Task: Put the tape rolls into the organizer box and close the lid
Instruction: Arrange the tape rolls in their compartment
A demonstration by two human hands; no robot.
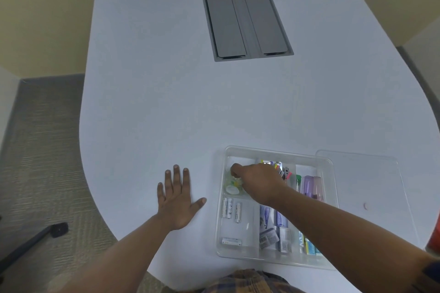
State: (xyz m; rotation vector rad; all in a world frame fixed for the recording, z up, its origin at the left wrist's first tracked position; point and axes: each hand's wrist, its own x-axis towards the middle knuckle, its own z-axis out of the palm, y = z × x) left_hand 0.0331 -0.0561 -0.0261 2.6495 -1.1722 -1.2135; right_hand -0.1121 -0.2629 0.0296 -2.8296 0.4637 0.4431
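Note:
A clear plastic organizer box (329, 169) sits on the white table at lower right, with its lid off. The transparent lid (371, 188) lies flat to the right of the box. In the box's far left compartment lie clear tape rolls (232, 185) with a green and yellow pattern. My right hand (258, 179) reaches into that compartment, fingers curled down onto the rolls; whether it grips one I cannot tell. My left hand (177, 197) rests flat on the table to the left of the box, fingers spread.
Other compartments hold batteries (229, 208), coloured clips, highlighters (310, 184) and small packets. A grey cable hatch (246, 24) is set into the table farther back. A small pink round thing (366, 206) lies under the lid. A chair base (35, 238) stands on the carpet at left.

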